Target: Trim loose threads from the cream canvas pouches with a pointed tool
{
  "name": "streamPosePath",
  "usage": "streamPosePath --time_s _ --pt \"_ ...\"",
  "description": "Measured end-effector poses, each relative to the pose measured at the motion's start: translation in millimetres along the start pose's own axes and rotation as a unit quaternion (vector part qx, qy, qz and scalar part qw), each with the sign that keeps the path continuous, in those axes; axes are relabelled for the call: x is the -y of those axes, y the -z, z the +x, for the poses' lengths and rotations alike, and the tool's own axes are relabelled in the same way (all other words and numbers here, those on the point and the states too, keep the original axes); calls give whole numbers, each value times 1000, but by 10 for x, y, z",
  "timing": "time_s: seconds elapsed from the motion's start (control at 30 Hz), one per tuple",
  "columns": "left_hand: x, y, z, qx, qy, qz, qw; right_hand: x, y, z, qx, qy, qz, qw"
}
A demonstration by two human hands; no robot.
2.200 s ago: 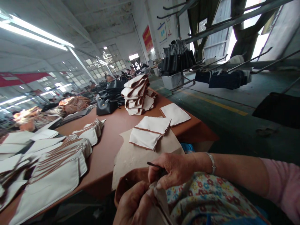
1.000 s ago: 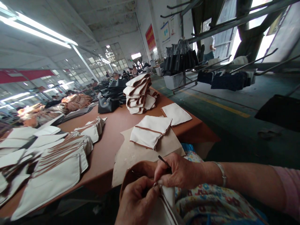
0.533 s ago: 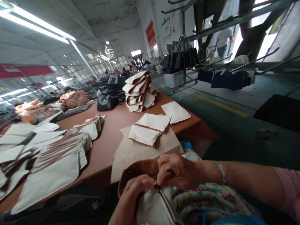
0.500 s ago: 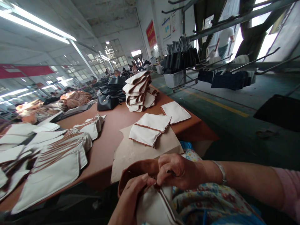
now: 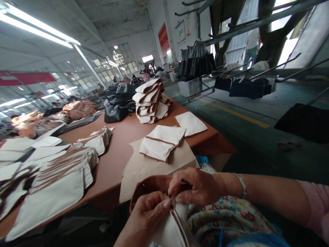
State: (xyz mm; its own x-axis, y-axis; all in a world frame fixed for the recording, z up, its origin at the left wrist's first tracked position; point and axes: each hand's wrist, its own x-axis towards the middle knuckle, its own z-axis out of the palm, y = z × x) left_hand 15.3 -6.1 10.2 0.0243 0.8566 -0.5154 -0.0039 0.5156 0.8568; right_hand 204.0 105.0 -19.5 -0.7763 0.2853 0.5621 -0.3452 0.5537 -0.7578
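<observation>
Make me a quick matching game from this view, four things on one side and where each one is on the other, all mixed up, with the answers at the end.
Things
1. Bracelet
2. Tan sheet
3. Grey bin
4. Nearest white cloth

Places
A. Below the hanging black bags
B. Held by the left hand and right hand
C. Around the right hand's wrist
D. Beneath a white cloth with a brown line across it

Right pairs: 1-C, 2-D, 3-A, 4-B
</observation>
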Motion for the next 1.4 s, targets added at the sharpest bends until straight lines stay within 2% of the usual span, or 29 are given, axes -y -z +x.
streamPosePath --time_s 0.07,0.13,0.33,0.43,0.5,0.57,0.67,0.77,0.87,0.93,1.07,1.2,1.33,1.4 --pt "-41 -2 -31 1 -28 45 999 63 79 25 20 -102 62 993" --pt "-69 -4 -55 -6 -53 102 993 90 147 69 47 -171 92 980" --pt "-171 -85 -143 -58 -128 250 958 21 221 179 127 -293 93 943" --pt "-213 -127 -183 -76 -151 271 948 3 184 174 149 -265 100 947" --pt "-197 -126 -178 -62 -161 239 956 -2 130 147 146 -223 116 957" --pt "-140 -98 -139 -24 -164 168 972 -15 64 108 120 -190 125 966" --pt "-22 -31 -39 22 -142 72 987 -59 -3 45 50 -160 91 982" --pt "48 30 41 19 -144 92 985 -110 14 -10 36 -201 103 973" --pt "31 61 56 -2 -150 173 973 -133 80 -43 72 -294 186 935" --pt "-5 69 39 -9 -146 214 966 -128 116 -42 75 -328 204 920" --pt "-73 83 -16 -1 -128 233 964 -92 156 22 85 -342 187 917" --pt "-176 79 -96 37 -100 217 970 -48 196 93 111 -354 199 907" --pt "-285 41 -149 9 -112 209 971 -46 179 109 106 -332 196 917" --pt "-288 40 -128 23 -88 210 973 -69 145 103 103 -324 189 921"
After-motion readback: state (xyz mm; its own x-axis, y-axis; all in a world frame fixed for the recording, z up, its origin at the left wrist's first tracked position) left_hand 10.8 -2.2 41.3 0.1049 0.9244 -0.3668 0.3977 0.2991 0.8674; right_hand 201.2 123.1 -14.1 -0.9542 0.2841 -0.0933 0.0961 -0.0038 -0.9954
